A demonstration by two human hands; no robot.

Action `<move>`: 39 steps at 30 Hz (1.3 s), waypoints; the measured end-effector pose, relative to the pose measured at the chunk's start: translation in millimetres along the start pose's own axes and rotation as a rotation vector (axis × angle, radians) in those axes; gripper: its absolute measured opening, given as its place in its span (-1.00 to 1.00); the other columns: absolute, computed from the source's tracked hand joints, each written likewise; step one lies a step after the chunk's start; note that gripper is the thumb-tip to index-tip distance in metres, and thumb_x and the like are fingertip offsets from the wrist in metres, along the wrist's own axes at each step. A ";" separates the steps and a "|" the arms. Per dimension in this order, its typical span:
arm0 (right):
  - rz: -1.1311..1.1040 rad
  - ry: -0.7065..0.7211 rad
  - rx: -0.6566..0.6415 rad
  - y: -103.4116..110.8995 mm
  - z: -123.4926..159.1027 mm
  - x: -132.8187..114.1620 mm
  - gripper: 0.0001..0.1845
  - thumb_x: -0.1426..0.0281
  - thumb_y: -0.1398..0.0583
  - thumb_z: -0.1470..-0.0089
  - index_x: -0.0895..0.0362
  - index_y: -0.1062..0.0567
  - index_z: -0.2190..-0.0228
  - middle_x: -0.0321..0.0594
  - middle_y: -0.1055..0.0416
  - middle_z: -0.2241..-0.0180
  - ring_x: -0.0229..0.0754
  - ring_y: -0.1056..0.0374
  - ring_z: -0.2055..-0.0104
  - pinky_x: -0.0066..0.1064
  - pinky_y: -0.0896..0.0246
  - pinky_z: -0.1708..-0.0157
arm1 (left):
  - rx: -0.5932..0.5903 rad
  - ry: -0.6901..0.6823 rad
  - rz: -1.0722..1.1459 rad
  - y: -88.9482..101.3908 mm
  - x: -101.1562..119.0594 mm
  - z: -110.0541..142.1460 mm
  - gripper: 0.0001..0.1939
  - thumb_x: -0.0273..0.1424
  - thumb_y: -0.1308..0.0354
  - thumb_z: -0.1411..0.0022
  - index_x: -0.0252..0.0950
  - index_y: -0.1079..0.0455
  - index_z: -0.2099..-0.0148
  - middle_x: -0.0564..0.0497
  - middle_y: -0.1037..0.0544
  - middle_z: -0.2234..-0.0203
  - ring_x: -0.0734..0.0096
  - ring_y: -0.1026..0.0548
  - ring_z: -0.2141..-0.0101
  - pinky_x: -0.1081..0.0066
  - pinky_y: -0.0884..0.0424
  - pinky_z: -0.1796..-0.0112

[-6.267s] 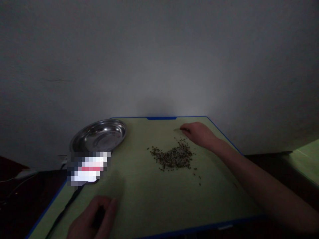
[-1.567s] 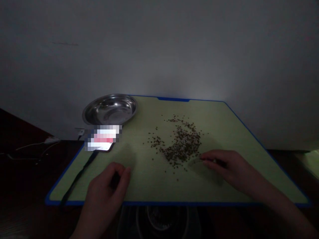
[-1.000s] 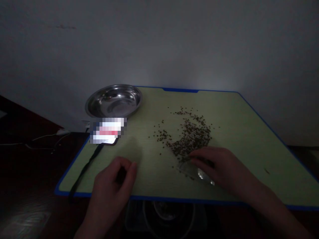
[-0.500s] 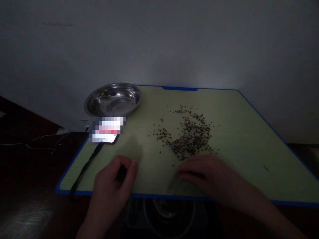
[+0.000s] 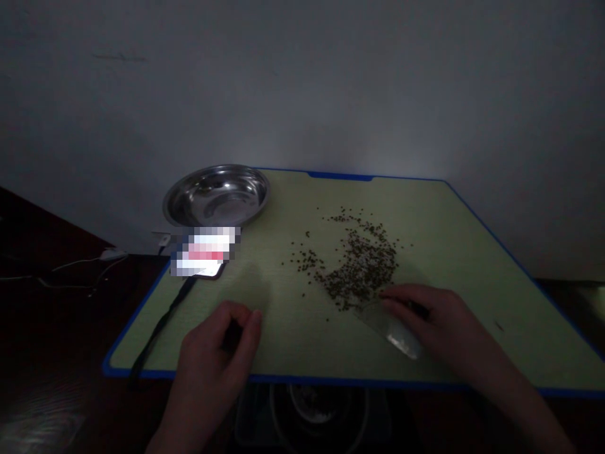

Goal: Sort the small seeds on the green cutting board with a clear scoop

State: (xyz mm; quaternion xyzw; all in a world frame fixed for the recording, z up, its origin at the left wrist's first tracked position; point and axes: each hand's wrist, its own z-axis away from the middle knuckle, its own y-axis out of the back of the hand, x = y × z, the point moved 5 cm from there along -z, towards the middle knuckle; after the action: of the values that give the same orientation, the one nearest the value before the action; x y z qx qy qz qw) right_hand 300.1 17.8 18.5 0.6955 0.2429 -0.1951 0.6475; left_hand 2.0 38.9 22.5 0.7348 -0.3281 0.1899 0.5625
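On the tabletop (image 5: 435, 227), clear plastic piece (image 5: 401, 335): it is at the near edge of the dark seed-like grains (image 5: 366, 268), partly covered by the right hand (image 5: 437, 315). Being transparent, its outline is hard to make out, and only one crumpled patch shines; I cannot tell if it is a bag or a sheet.
Right-hand fingers: thumb and forefinger pinch the plastic; the other fingers are mostly hidden.
Left-hand fingers: on the left hand (image 5: 212, 347), they are curled, thumb tip against forefinger; the hollow is too dark to see inside.
Cut off: both forearms leave at the bottom, as does the pot (image 5: 319, 435), half hidden below the table; the phone (image 5: 208, 255) has a blurred screen.
Blue rim and room: the near blue rim (image 5: 340, 379) passes close below the plastic. A broad stretch of tabletop separates the left hand from the grains, and another opens to their right.
Far-left corner: the steel basin (image 5: 217, 195) stands just beyond the phone.
Plastic's long axis: diagonal, with the far-left end pointing to the grains and the other toward the near right.
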 end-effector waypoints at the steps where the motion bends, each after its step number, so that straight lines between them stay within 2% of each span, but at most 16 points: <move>1: 0.012 -0.006 0.000 -1.3 -0.9 -0.2 -0.75 0.29 -0.13 -0.18 0.04 -0.62 0.26 -0.19 -0.63 0.25 -0.06 -0.54 0.25 -0.20 -0.41 0.23 | -0.002 0.001 -0.003 -0.2 -0.2 -0.1 -0.74 -0.29 -0.05 -0.25 -0.21 -0.26 0.49 0.16 -0.38 0.67 0.51 -0.35 0.65 0.51 -0.25 0.63; 7: 0.079 -0.017 0.037 -4.0 -7.9 -7.1 -0.74 0.28 -0.13 -0.19 0.06 -0.61 0.25 -0.19 -0.63 0.27 -0.06 -0.53 0.28 -0.18 -0.38 0.25 | -0.020 0.012 -0.007 -1.1 -0.9 -0.8 -0.72 -0.25 -0.03 -0.25 -0.21 -0.26 0.49 0.13 -0.40 0.65 0.47 -0.38 0.62 0.48 -0.29 0.60; 27: 0.108 0.130 -0.049 -27.3 -18.2 -40.3 -0.81 0.38 -0.17 -0.19 0.06 -0.61 0.25 -0.22 -0.62 0.24 -0.05 -0.53 0.24 -0.20 -0.37 0.22 | -0.011 -0.023 -0.004 -0.4 -0.8 0.2 -0.73 -0.28 -0.03 -0.27 -0.21 -0.25 0.48 0.12 -0.43 0.64 0.48 -0.40 0.62 0.49 -0.30 0.61; 32: 0.075 0.208 -0.160 -35.6 -22.2 -57.0 -0.80 0.41 -0.17 -0.20 0.05 -0.62 0.30 -0.25 -0.61 0.29 -0.11 -0.51 0.28 -0.28 -0.32 0.26 | 0.001 -0.029 -0.005 0.4 0.1 0.4 -0.74 -0.29 -0.04 -0.27 -0.21 -0.26 0.47 0.14 -0.39 0.65 0.49 -0.38 0.63 0.49 -0.29 0.60; 39: -0.057 0.329 -0.336 -43.4 -11.5 -68.9 -0.82 0.39 -0.18 -0.22 0.02 -0.62 0.30 -0.34 -0.58 0.36 -0.25 -0.45 0.32 -0.43 -0.22 0.29 | -0.019 -0.014 0.007 0.2 -0.2 1.4 -0.75 -0.30 -0.04 -0.27 -0.21 -0.26 0.47 0.12 -0.42 0.62 0.48 -0.38 0.61 0.49 -0.28 0.59</move>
State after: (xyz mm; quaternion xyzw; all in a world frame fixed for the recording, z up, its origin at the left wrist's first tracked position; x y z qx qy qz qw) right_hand 218.4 25.2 24.8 0.5933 0.3939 -0.0543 0.6999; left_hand 1.6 37.5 22.1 0.7296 -0.3365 0.1838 0.5663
